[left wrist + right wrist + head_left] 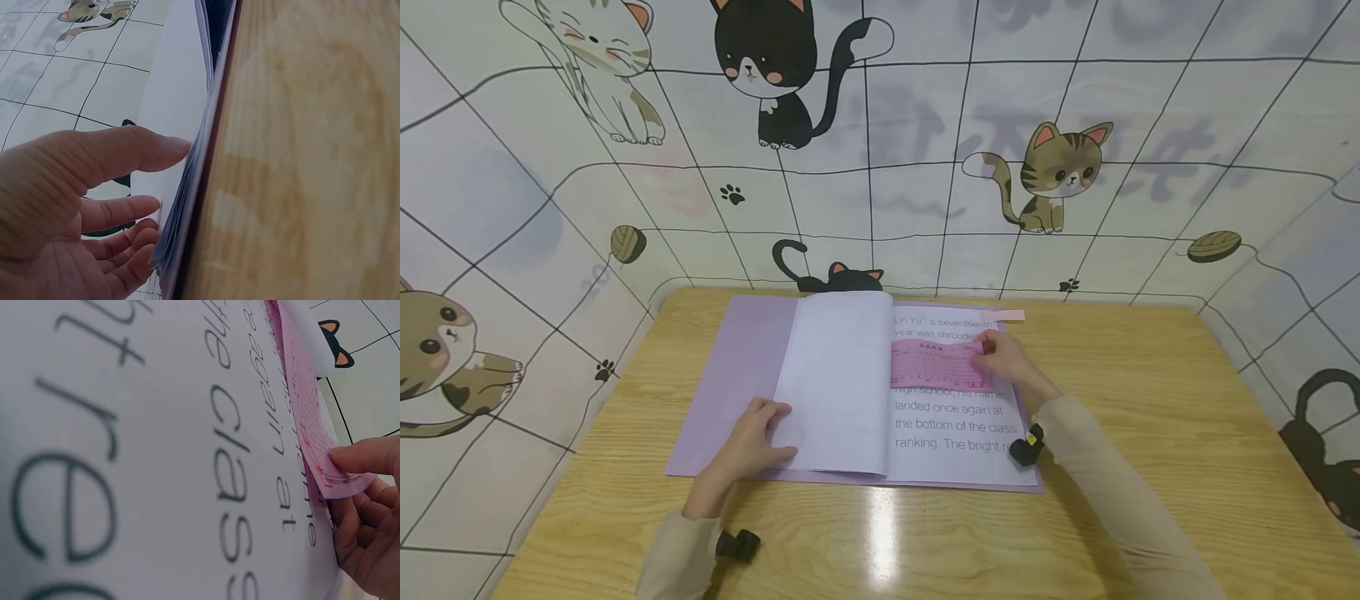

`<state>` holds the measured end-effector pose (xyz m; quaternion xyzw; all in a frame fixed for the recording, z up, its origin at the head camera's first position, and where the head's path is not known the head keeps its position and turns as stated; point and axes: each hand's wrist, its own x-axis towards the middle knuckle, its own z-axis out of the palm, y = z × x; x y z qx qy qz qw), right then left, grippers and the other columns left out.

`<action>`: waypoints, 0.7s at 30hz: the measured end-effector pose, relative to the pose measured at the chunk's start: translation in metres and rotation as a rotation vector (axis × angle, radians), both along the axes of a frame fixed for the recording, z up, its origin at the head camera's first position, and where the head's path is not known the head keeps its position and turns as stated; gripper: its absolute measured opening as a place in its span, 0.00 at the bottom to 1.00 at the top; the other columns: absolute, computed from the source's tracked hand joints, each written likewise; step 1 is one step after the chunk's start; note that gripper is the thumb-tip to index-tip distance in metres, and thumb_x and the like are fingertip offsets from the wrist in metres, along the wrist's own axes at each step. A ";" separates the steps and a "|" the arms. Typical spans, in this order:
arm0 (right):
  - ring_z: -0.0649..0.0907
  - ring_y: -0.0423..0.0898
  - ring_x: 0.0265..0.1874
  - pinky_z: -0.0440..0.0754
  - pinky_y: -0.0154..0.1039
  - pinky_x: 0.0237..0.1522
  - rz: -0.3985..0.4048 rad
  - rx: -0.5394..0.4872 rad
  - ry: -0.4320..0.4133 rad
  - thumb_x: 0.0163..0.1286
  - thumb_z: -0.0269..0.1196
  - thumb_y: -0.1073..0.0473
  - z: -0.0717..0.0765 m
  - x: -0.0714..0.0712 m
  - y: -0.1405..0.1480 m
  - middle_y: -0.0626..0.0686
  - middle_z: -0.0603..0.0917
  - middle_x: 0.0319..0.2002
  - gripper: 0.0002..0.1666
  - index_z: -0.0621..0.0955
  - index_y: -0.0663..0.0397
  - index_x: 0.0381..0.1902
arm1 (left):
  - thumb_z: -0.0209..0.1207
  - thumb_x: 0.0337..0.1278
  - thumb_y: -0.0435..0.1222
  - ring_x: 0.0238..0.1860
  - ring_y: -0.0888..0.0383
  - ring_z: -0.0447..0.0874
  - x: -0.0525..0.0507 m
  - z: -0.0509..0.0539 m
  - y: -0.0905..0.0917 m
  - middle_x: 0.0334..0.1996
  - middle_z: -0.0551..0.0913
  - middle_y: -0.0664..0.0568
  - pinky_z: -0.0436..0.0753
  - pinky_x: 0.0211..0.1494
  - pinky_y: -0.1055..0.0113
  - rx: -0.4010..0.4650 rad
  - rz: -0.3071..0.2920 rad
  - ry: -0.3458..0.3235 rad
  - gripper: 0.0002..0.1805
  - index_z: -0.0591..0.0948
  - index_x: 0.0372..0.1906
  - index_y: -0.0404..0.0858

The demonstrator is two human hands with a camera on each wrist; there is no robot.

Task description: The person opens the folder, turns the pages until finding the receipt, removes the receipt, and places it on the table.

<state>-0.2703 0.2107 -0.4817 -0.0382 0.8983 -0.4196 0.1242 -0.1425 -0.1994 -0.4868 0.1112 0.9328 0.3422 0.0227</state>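
A booklet with a purple cover (730, 367) lies open on the table. Its left page (835, 383) is blank, and large English text covers the right page (955, 458). Across the upper part of the right page lies a pink printed slip (928, 367), hiding some lines. My right hand (1011, 362) pinches the slip's right end between thumb and fingers; the right wrist view shows that edge raised off the page. At the lower left edge of the blank page rests my left hand (748, 442), fingers loosely bent and thumb against the page edges (181, 206).
A pale pink tab (1009, 315) sticks out at the top right of the booklet. The wooden table (1150, 400) extends on both sides. Behind it stands a backdrop (917, 200) with cartoon cats and grid lines. Both wrists carry small black devices (737, 545).
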 end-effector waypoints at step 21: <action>0.81 0.41 0.31 0.80 0.33 0.35 -0.115 -0.292 -0.079 0.63 0.61 0.62 -0.010 0.005 0.013 0.60 0.81 0.44 0.22 0.72 0.66 0.53 | 0.73 0.31 0.29 0.36 0.54 0.66 0.000 0.002 0.001 0.39 0.71 0.44 0.71 0.39 0.63 0.028 0.009 -0.021 0.31 0.76 0.49 0.25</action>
